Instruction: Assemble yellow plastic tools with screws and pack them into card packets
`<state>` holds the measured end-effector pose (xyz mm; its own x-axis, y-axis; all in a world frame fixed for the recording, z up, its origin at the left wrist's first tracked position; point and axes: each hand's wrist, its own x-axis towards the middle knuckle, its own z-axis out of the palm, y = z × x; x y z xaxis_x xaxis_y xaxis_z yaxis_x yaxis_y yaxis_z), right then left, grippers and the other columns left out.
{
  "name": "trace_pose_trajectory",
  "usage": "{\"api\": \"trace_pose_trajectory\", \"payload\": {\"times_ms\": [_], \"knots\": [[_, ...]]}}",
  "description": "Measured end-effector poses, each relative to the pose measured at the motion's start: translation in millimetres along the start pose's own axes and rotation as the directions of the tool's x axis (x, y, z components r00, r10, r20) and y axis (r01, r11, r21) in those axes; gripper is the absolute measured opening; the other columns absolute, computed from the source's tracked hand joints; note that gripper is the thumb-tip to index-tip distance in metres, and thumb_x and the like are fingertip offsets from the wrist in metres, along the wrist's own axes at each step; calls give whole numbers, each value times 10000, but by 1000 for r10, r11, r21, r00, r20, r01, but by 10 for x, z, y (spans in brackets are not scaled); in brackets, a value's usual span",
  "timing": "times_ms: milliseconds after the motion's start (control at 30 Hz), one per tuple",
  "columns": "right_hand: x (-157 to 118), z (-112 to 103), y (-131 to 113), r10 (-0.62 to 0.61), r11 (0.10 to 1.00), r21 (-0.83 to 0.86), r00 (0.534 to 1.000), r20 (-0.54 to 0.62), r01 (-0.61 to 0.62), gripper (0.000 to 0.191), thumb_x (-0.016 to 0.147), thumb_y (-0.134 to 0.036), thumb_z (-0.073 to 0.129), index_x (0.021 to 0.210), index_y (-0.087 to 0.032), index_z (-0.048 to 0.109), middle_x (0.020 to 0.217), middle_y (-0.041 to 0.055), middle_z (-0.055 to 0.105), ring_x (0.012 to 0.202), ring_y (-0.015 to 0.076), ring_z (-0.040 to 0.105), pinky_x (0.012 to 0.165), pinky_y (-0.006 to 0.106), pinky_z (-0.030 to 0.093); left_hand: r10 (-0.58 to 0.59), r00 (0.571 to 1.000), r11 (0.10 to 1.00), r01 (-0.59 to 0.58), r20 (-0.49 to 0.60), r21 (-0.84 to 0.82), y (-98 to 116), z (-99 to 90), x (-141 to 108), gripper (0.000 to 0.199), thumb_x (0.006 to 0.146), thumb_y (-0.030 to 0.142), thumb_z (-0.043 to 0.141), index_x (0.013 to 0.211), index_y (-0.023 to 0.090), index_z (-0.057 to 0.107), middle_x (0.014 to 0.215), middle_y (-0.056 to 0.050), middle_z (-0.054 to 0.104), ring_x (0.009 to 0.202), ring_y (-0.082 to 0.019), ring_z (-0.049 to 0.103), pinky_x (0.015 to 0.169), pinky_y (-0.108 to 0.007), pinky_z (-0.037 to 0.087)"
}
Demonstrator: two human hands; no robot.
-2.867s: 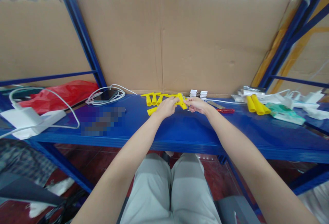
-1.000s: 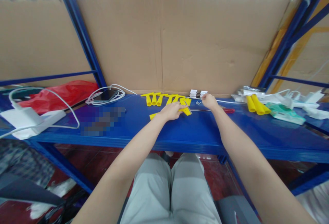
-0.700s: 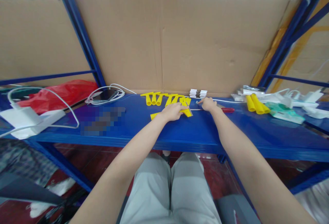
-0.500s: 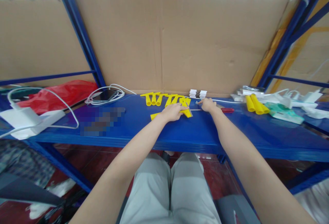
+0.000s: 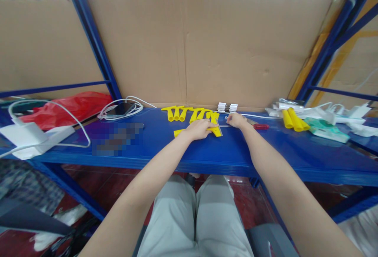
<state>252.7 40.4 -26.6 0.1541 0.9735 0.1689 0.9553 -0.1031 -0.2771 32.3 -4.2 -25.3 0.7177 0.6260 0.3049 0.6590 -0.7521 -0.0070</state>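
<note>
My left hand (image 5: 201, 129) is closed around a yellow scraper-like tool (image 5: 217, 131), whose handle end shows to the left of the wrist and whose wide end points right. My right hand (image 5: 235, 120) has its fingers pressed together low over the blue tabletop; whatever is in them is too small to make out. Beside it lies a screwdriver with a red handle (image 5: 261, 126), its thin shaft reaching left under the hand toward the yellow tool. Several more yellow tools (image 5: 178, 113) lie in a row behind my left hand. Small white stacked pieces (image 5: 233, 108) stand at the back.
On the right are yellow tubes (image 5: 292, 120) and a green packet (image 5: 326, 130). A coiled white cable (image 5: 141, 109) around a dark phone, a red bag (image 5: 73, 107) and a white charger (image 5: 26, 137) lie on the left. Cardboard (image 5: 189, 52) walls the back.
My right hand's fingers have drawn in and the hand has shifted slightly left. The yellow tool in my left hand has moved a little to the right and down.
</note>
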Motion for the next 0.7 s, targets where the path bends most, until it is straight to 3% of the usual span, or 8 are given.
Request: {"api": "trace_pose_trajectory", "payload": {"times_ms": [167, 400, 567, 700], "knots": [[85, 61, 47, -13, 997, 80, 999, 43, 10, 166, 735, -235, 636, 840, -148, 731, 908, 125, 706, 964, 251, 636, 853, 345, 476, 14, 1000, 1000, -14, 3, -1, 15, -9, -4, 433, 873, 218, 541, 1300, 275, 585, 1110, -76, 662, 1089, -230, 592, 965, -344, 433], [38, 1, -5, -99, 979, 182, 994, 39, 90, 116, 734, -168, 591, 732, -159, 707, 778, 50, 700, 843, 189, 640, 773, 246, 473, 14, 1000, 1000, -14, 8, -15, 3, -6, -7, 420, 869, 220, 553, 1280, 293, 598, 1092, -62, 664, 1069, -222, 602, 947, -333, 438], [-100, -128, -216, -265, 832, 507, 964, 6, 226, 109, 682, -86, 580, 660, -157, 660, 754, 11, 688, 770, 144, 601, 764, 216, 447, 33, 999, 999, -33, 10, 0, 6, -26, -8, 403, 872, 216, 554, 1266, 282, 611, 1099, -63, 659, 1082, -226, 599, 940, -328, 440], [-190, -160, -342, -328, 759, 614, 942, 69, 219, 123, 622, -59, 581, 587, -166, 629, 652, -21, 645, 686, 125, 563, 749, 224, 442, 36, 999, 999, -36, 13, 6, 26, -48, -12, 409, 871, 206, 545, 1266, 286, 610, 1068, -60, 662, 1051, -223, 609, 917, -331, 454]]}}
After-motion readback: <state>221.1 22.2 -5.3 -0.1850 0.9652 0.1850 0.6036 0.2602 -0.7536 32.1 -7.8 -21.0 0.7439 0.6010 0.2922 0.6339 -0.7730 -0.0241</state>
